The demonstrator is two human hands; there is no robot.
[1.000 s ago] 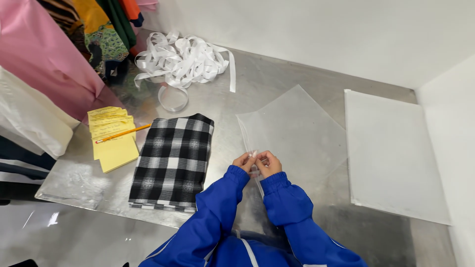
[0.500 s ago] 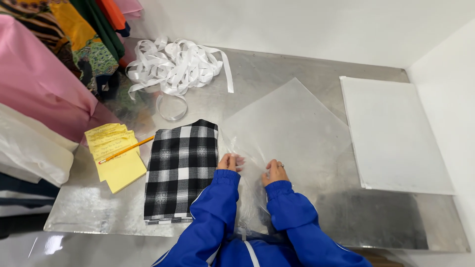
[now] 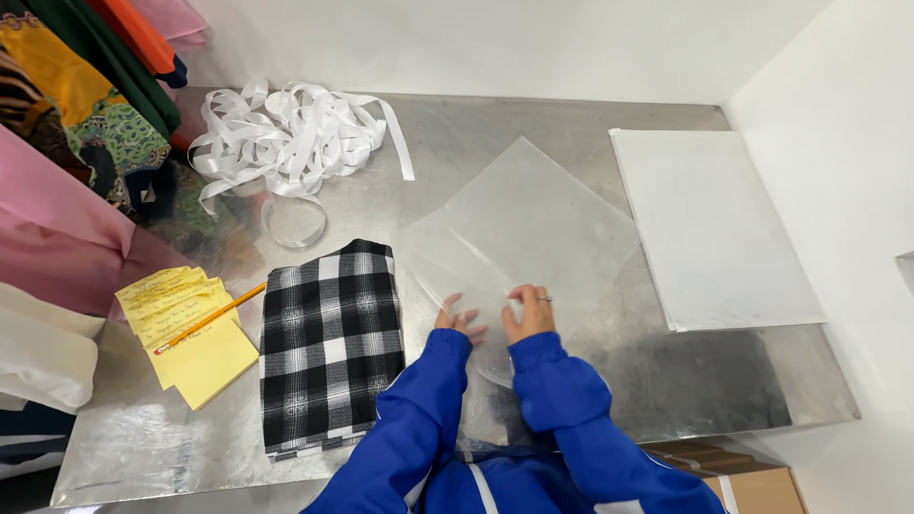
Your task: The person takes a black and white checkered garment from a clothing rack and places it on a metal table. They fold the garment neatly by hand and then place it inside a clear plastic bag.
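Head view, looking down on a metal surface (image 3: 666, 381). Lying flat on it, a clear plastic bag (image 3: 533, 238), roughly square and turned like a diamond: one corner pointing toward the far edge, the opposite corner toward the near edge under the hands, so the longest line running near to far with a slight lean to the right. Set between the middle of the surface and its near edge.

Left hand (image 3: 459, 319) resting on the bag's near left part, fingers spread and flat against the plastic. Right hand (image 3: 528, 312) just beside it, a ring on one finger, fingers curled down onto the plastic; pinching or only pressing, cannot tell. Both sleeves blue.

Just left of the bag, close to the left hand, a folded black-and-white checked cloth (image 3: 328, 347), long axis running near to far, reaching the near edge. Further left, yellow paper notes (image 3: 205, 357) with a pencil (image 3: 208, 317) laid slantwise across them. At the far left corner, a loose heap of white ribbon (image 3: 286, 133). Along the right edge, a flat white sheet (image 3: 714, 224). Beyond the left edge, coloured fabrics (image 3: 67, 143) hanging.
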